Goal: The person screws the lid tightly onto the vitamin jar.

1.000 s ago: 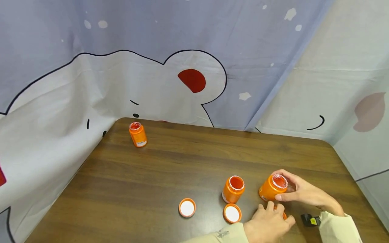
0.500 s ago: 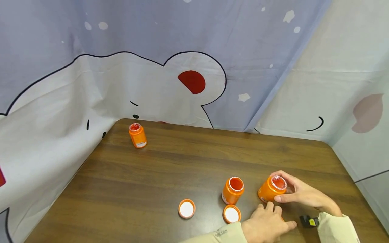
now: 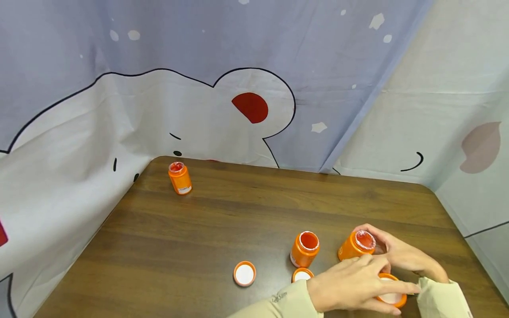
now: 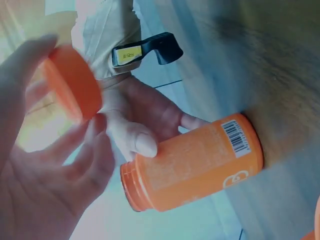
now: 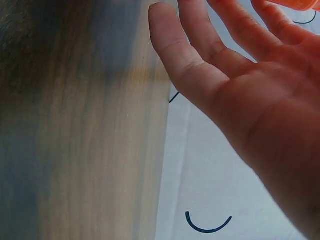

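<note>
My left hand (image 3: 354,285) pinches an orange screw lid (image 4: 75,82) between thumb and fingers; in the head view its white inside faces up. My right hand (image 3: 403,254) grips an open orange jar (image 3: 351,247), which stands on the table just beyond the left hand. The left wrist view shows the jar's threaded neck, a barcode label and the right thumb (image 4: 145,145) along its side. In the right wrist view a palm and fingers loom large, with a cut-off orange piece (image 5: 300,2) at the top corner.
Left of the hands stands another open orange jar (image 3: 305,249), a lid (image 3: 302,274) partly covered by the left hand before it. A second lid (image 3: 244,274) lies white side up. A third jar (image 3: 180,179) stands at the far left corner. Curtains hang behind the table (image 3: 218,212).
My left hand has taken hold of the lid on the table, lifted it and moved right with it, its white side now showing. The right hand stays around the jar.
</note>
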